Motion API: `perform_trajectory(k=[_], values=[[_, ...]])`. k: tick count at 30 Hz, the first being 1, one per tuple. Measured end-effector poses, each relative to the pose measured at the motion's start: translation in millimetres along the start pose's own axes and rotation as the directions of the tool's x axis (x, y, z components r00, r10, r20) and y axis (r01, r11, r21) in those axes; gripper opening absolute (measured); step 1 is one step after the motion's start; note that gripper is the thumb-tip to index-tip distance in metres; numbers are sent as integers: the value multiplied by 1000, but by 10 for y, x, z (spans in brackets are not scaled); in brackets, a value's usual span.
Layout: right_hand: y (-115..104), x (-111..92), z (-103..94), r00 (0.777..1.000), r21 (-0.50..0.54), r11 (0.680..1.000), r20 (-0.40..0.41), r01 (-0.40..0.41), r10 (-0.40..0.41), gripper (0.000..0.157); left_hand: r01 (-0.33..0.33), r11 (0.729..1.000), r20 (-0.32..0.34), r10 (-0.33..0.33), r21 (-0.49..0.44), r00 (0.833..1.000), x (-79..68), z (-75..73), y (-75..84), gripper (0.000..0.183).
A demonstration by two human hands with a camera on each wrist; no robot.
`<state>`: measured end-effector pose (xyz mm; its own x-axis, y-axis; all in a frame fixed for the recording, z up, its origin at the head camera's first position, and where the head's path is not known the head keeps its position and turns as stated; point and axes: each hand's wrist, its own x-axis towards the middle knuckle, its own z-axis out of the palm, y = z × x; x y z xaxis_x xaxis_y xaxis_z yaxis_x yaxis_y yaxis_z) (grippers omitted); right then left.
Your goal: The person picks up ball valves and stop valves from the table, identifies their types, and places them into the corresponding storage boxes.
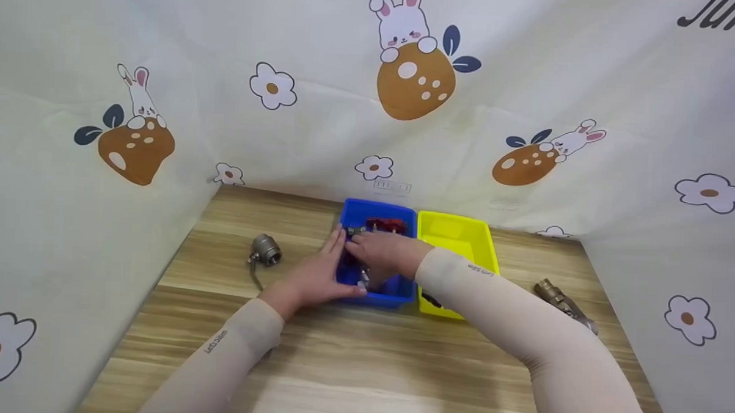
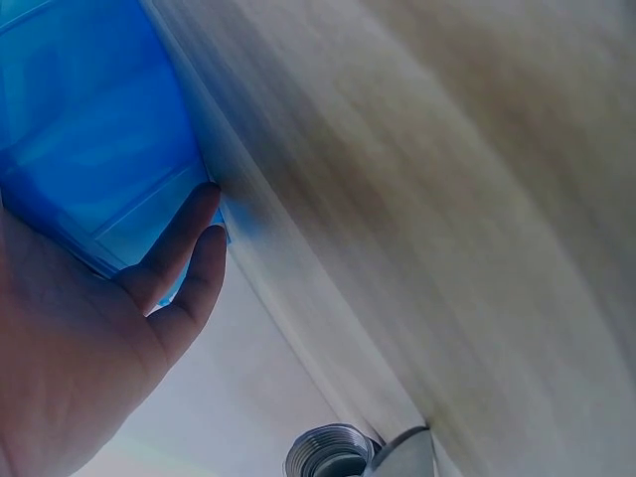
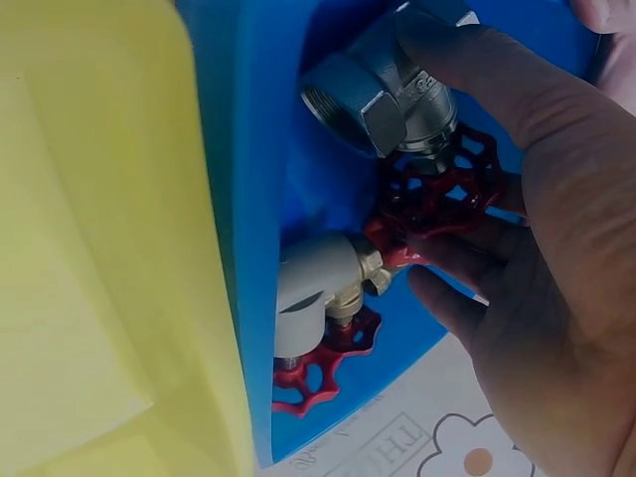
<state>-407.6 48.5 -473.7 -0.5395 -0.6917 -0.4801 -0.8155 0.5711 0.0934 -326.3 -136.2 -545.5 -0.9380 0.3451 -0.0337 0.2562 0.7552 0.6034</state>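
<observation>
Wood-grain tabletop (image 1: pixel 362 365) supports the blue bin (image 1: pixel 373 301); inside it, the right hand (image 1: pixel 383 251) pinches a silvery handwheel valve (image 3: pixel 422 114) between thumb and fingers. The left hand (image 1: pixel 313 277), fingers extended, touches the bin's side. Steadying the bin and gripping the valve's body, since its wheel may spin, seems best.

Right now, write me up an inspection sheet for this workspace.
Surface: wood-grain table
Job's things: blue bin with red-wheeled valves inside; yellow bin beside it, holding a dark item partly hidden by a sleeve; loose left valve and loose right valve on the table
Clutter: nothing seen
Grips: left grip rests against the blue bin; right grip, inside it, holds a silvery valve
Cables: nothing seen
Surroundings: printed sheeting behind and at both sides
</observation>
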Motion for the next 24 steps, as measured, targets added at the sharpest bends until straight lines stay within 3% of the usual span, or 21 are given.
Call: perform_trajectory(k=[12, 20, 24], values=[[47, -61, 19, 998, -30, 999, -63, 30, -31, 100, 2, 1000, -12, -2, 22, 1000, 3, -6, 14, 138], [110, -187, 52, 979, -34, 997, -188, 74, -79, 89, -3, 1000, -14, 4, 22, 1000, 24, 1, 0, 138], [153, -297, 70, 964, 9, 998, -258, 61, -57, 86, -3, 1000, -13, 3, 15, 1000, 32, 11, -14, 136]])
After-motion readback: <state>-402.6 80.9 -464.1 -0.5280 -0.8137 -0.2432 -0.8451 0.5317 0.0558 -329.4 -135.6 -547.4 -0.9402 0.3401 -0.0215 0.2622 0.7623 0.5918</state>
